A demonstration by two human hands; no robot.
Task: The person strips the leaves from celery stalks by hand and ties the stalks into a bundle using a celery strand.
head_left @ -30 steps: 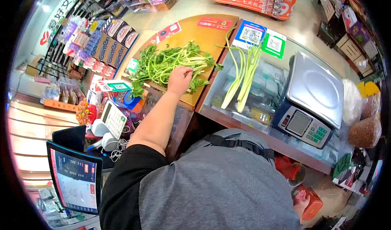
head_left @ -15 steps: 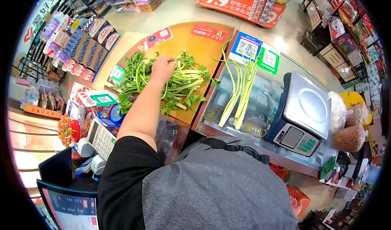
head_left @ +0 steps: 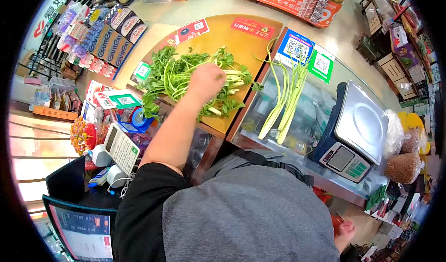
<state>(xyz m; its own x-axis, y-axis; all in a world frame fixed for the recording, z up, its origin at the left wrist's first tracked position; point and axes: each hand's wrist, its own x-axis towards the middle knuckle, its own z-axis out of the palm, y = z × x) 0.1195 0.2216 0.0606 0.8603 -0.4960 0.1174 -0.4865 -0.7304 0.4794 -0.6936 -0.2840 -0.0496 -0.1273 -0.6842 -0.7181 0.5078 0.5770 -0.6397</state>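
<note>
My left hand (head_left: 207, 81) is over the pile of leafy green celery (head_left: 174, 78) on the yellow wooden counter top (head_left: 248, 48). Its fingers are curled closed at the stalks, and what they hold is hidden. Several long pale-green stalks (head_left: 290, 101) lie apart from the pile on the glass counter (head_left: 251, 118), to its right. Low at the right, beside my body, my right hand (head_left: 346, 228) hangs with its fingers loosely curled and nothing visible in them.
A digital scale (head_left: 360, 125) stands on the glass counter beside bags of brown grains (head_left: 403, 168). QR code cards (head_left: 321, 65) lie near the far edge. At the left are a calculator (head_left: 121, 149), a monitor (head_left: 83, 232) and a goods rack (head_left: 109, 43).
My left hand has shifted over the celery, left and then back to the right, as the view also moved. Its fingers stay curled. My right hand remains low beside my body.
</note>
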